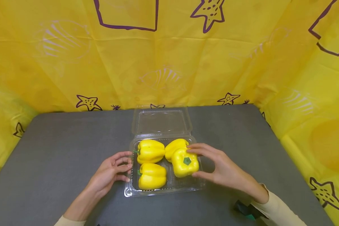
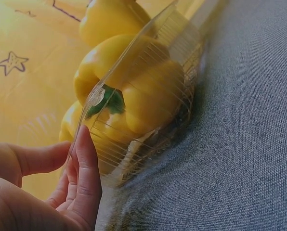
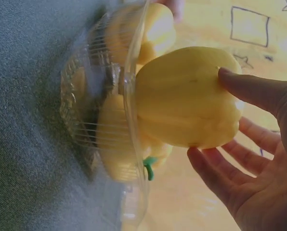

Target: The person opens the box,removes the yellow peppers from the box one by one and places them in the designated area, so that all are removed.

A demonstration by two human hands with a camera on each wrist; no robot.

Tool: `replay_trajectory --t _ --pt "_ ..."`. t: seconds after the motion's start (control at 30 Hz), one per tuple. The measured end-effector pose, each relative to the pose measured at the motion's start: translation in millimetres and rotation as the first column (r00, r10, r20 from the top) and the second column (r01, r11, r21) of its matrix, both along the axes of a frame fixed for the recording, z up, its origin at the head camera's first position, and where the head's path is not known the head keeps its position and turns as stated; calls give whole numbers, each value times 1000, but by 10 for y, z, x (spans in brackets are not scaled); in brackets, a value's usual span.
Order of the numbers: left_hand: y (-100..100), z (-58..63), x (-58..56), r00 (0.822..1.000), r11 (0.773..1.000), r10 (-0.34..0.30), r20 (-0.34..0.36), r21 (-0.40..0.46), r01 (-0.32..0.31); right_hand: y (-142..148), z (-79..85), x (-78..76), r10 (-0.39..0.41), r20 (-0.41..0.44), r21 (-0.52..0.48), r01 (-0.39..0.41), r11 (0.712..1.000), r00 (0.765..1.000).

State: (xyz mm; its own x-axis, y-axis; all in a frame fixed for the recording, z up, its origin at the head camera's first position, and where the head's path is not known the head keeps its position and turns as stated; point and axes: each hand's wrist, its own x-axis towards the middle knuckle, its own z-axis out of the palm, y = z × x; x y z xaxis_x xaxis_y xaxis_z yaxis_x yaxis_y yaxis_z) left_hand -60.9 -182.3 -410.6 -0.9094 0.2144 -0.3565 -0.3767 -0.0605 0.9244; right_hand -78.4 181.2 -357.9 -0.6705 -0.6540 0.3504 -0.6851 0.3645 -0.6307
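Observation:
A yellow bell pepper point(image 1: 185, 162) is gripped between the thumb and fingertips of my right hand point(image 1: 218, 164), its green stem end towards the head camera. In the right wrist view the held pepper point(image 3: 189, 96) overlaps the rim of a clear plastic clamshell container point(image 1: 169, 190). My left hand point(image 1: 110, 171) pinches the container's left rim with thumb and fingers, as the left wrist view shows. Inside lie two peppers in the left half, a back one point(image 1: 151, 151) and a front one point(image 1: 152, 176), stems to the left. Another pepper point(image 1: 175, 147) sits at the back right, partly hidden behind the held one.
The container's lid point(image 1: 162, 121) lies folded back towards the far table edge. Under it is a grey cloth-covered table point(image 1: 73, 141). A yellow printed curtain point(image 1: 169, 56) encloses the back and sides. A dark object point(image 1: 243, 207) shows beside my right sleeve.

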Motion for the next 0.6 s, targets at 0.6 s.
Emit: replay_trajectory --t 0.6 --pt "11 18 0 1000 1000 7 5 -16 -7 121 133 -79 -44 11 -31 44 999 999"
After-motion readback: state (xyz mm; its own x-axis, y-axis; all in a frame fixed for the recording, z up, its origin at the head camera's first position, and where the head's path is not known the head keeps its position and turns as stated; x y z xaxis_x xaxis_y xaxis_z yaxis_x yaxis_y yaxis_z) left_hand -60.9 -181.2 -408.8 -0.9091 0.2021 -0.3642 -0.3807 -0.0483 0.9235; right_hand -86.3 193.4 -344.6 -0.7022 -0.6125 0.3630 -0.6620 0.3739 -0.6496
